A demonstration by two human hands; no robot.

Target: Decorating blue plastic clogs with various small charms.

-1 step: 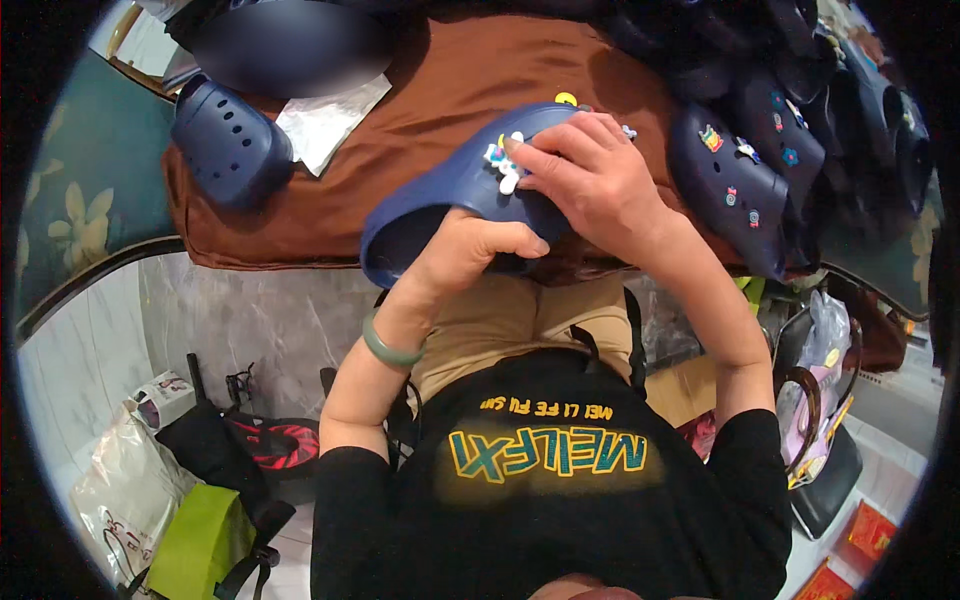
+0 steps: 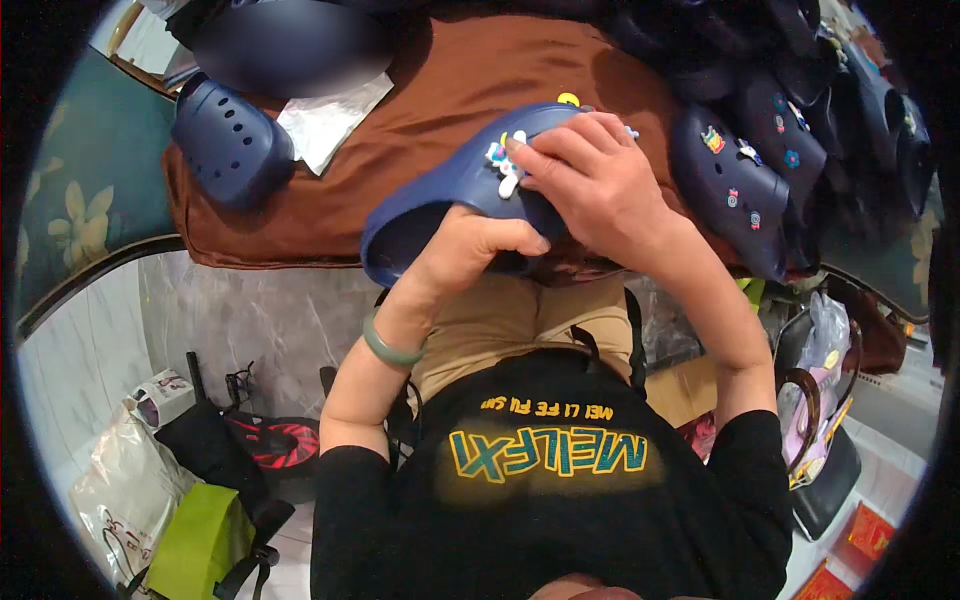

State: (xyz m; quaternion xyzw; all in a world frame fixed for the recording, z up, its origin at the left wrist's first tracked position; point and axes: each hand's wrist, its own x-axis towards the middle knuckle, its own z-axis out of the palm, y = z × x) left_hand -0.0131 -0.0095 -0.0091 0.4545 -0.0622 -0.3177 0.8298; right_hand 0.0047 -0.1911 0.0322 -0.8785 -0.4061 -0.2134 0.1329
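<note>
A dark blue foam clog (image 2: 415,205) is held over the near edge of a brown cloth. My left hand (image 2: 460,245) reaches into its foot opening; the fingers are hidden inside and the thumb lies outside along the near side. My right hand (image 2: 600,180) bends over the clog's upper, thumb and index fingertip closed at the edge of a white figure-shaped shoe charm (image 2: 508,185) with coloured spots. Beyond the knuckles a round yellow charm (image 2: 568,100) sticks up from the clog. Whether the white charm's stem sits fully in its hole cannot be seen.
Another blue clog (image 2: 230,140), without charms, sits at the left beside a white packet (image 2: 335,125). To the right, charm-decorated clogs (image 2: 735,190) are piled on the brown cloth (image 2: 290,225). Bags, including a green one (image 2: 200,540), stand on the floor at lower left.
</note>
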